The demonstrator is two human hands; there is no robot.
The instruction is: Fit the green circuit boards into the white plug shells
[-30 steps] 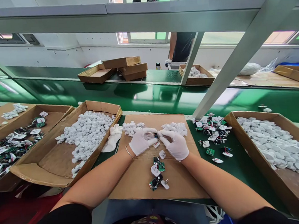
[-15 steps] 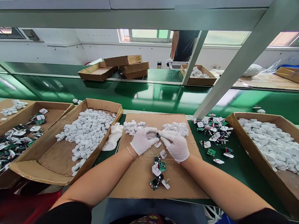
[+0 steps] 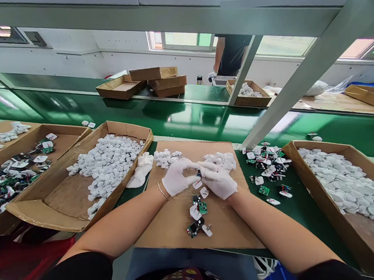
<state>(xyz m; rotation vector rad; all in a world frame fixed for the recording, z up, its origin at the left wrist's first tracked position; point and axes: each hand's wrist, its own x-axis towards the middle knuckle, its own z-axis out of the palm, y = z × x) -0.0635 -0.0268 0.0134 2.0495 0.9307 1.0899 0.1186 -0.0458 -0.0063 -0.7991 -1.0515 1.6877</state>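
Change: since the earlier frames, small pieces (image 3: 88, 124) on the green belt (image 3: 173, 115) are sliding left, and the right hand's (image 3: 218, 182) fingers are flattening forward.
Left side: a cardboard tray (image 3: 46, 214) of white pieces is standing beside the sheet, a crumpled white cloth (image 3: 141, 170) lying between them; a farther tray (image 3: 68, 139) is holding circuit boards.
Right side: loose boards (image 3: 267, 160) are lying on the green counter (image 3: 306, 221) between the sheet and another tray (image 3: 370, 234) of white pieces.
Sheet: two white piles (image 3: 166, 158) are sitting near the far edge of the cardboard sheet (image 3: 230, 226); a column of boards (image 3: 197, 211) is running from its middle toward the near edge.
Obstacle: a slanting post (image 3: 300, 82) is rising by the sheet's far right corner.
Left hand (image 3: 179, 177): gloved, it is pinching a small dark assembly (image 3: 198, 173) between thumb and fingers, above mid-sheet.
Right hand: gloved, it is meeting the assembly from the other side, its fingers partly hiding it; whether they are gripping cannot be told.
Room: brown cardboard is showing on both sides of the column, out to the near corners.
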